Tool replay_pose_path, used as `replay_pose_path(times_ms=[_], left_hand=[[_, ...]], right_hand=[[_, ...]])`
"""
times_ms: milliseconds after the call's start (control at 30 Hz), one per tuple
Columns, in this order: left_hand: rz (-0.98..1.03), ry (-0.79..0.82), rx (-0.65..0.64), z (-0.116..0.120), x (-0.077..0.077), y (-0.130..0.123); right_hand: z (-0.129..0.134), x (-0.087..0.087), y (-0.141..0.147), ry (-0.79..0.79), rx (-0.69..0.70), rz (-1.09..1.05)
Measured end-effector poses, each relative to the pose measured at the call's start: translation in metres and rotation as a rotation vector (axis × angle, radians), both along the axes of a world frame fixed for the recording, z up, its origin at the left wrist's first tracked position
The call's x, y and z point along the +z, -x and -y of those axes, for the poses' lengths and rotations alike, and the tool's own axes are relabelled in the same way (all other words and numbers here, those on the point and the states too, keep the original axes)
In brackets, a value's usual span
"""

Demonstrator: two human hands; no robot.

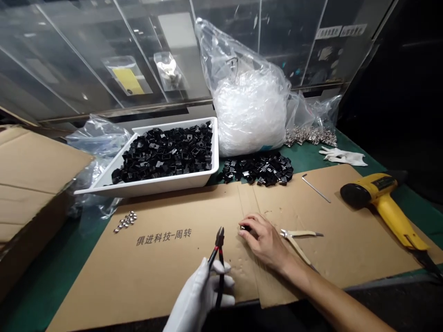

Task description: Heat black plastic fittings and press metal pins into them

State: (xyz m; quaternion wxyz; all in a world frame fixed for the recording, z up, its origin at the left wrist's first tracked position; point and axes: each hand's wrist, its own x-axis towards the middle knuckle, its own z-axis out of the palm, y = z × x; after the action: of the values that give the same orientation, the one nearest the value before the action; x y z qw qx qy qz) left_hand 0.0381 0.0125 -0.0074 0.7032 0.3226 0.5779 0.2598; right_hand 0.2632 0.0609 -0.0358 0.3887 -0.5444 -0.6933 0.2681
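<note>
My left hand, in a white glove, is wrapped round dark pliers with red on the handles; their jaws point away from me, above the cardboard sheet. My bare right hand rests on the cardboard to the right of the pliers. Its thumb and fingers pinch a small dark piece, mostly hidden by the fingers. Just right of this hand lie cream-handled pliers. Beyond both hands is a loose pile of black parts.
A white tray holds many black parts. Behind stand a large clear bag and a bag of metal pieces. Rightward lie a hex key, a white glove and a yellow heat gun. Metal pieces and a carton are left.
</note>
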Motion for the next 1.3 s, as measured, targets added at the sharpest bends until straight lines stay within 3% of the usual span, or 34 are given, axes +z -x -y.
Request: replay_pose_path(times_ms=[100,333,467,600,933,1133,1300], left_hand=[[0.125,0.119,0.03,0.006,-0.003,0.002],[-0.13,0.013,-0.205,0.011,0.017,-0.001],[-0.15,-0.053,-0.279,0.007,0.032,-0.004],[-0.057,-0.012,-0.332,0.004,0.042,0.002],[0.151,0.14,-0.282,0.017,0.042,0.019],[0.12,0.134,-0.293,0.017,0.043,0.018],[0.071,0.032,-0.264,0.02,0.049,0.003]], right_hand=[[0.01,0.002,-0.009,0.021,0.023,0.068],[0.016,0.011,-0.026,0.122,0.138,0.133],[0.016,0.014,-0.029,0.197,0.175,0.008],[0.022,0.014,-0.03,0.312,0.185,-0.19],[0.029,0.018,-0.029,0.502,0.222,-0.496],[0.032,0.019,-0.031,0.545,0.24,-0.434],[0.047,0.031,-0.031,0.528,0.305,-0.368]])
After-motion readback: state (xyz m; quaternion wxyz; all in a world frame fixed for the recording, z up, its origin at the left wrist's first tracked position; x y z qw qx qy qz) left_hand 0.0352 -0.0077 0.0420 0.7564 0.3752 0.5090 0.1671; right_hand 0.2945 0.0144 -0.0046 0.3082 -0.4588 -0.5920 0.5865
